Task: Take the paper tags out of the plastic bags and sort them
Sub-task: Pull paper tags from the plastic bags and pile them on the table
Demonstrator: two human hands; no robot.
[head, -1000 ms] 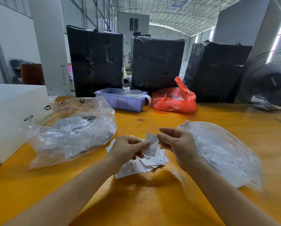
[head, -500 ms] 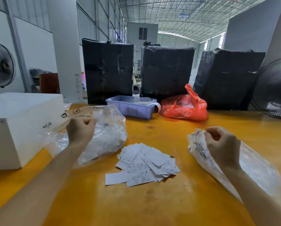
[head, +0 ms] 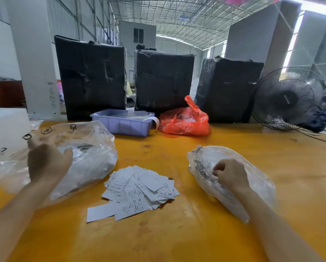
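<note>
A loose pile of white paper tags [head: 137, 190] lies on the yellow table [head: 158, 239] between my hands. A big clear plastic bag [head: 90, 159] full of small packets sits at the left. My left hand [head: 46, 159] hovers at its near side with the fingers spread and holds nothing. A second clear plastic bag [head: 234, 167] with tags inside lies at the right. My right hand [head: 232, 174] rests on it with its fingers curled into the plastic near the bag's open end.
A white box [head: 5, 133] stands at the far left. Behind the bags are a lilac plastic tray [head: 120, 125] and a red plastic bag [head: 185, 120]. Three black wrapped bales [head: 90, 76] line the table's back. A black fan [head: 289, 99] lies at the back right.
A second ago both hands held a tag above the pile. They have since moved apart to the two bags. My left hand has uncurled from a fist.
</note>
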